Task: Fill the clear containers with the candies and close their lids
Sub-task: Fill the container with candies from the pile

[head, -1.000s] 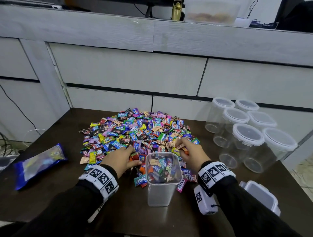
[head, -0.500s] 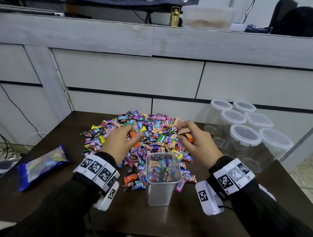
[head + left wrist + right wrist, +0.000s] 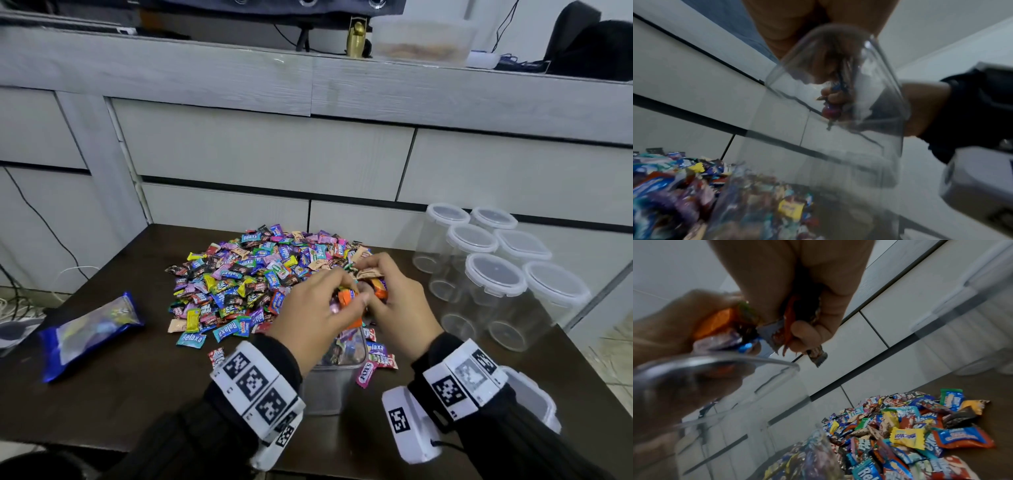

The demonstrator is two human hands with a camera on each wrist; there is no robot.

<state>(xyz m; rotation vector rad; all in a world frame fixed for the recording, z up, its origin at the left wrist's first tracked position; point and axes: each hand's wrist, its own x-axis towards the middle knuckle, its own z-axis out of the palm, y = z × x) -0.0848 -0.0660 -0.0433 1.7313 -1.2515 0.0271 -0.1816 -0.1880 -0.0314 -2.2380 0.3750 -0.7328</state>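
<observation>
Far left on the dark counter: blue-edged plastic bag, lying flat, well apart from the rest.

Centre-left: pile of wrapped candies spread toward the grey cabinet fronts. Mixed wrappers, several read "Relaxa". A few strays sit at the near edge of the pile.

Centre, near edge: open clear container, square-ish, upright, no lid on it, partly filled with candies. One pink "FOX'S" candy lies on the counter touching its right side.

Left hand is above the container mouth, fingers curled round a small bunch of candies; an orange wrapper shows at the fingertips. Left wrist view is blurred but shows candy in the fist over the rim.

Right hand is just beside it, knuckles nearly touching the left, also over the container. Fingers closed on several candies: orange, tan and dark wrappers. Right wrist view confirms the wrappers sticking out below the fist, above the clear rim.

Near right edge: white-rimmed lid, mostly hidden behind the right wrist.

Right: six empty clear containers with lids on, clustered, touching each other.
</observation>
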